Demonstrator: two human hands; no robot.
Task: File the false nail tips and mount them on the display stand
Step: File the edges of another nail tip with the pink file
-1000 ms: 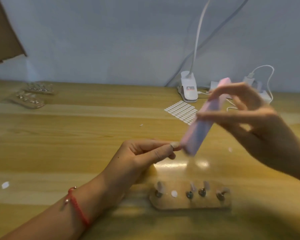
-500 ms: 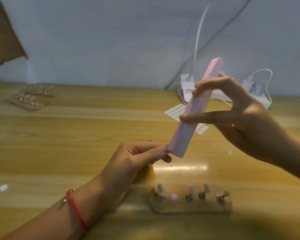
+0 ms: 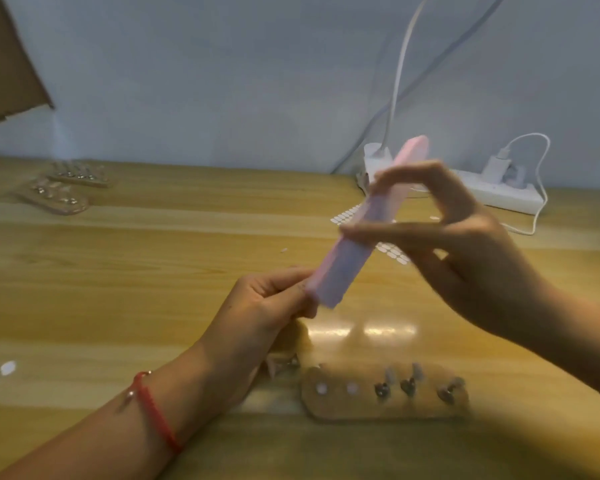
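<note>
- Right hand (image 3: 465, 247) pinches the pink nail file (image 3: 368, 223) mid-length, slanted so its lower end meets the left hand (image 3: 267, 306).
- That hand pinches what is presumably a false nail tip, hidden behind the file, steadying it for filing.
- Display stand (image 3: 361, 407) lies on the counter (image 3: 118, 289) just below both hands, handy for mounting.

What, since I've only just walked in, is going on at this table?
A person's right hand holds a pink file, its lower end against the pinched fingertips of the left hand, which presumably grips a nail tip hidden from view. The display stand nearer the person carries three mounted tips and two bare pads.
</note>
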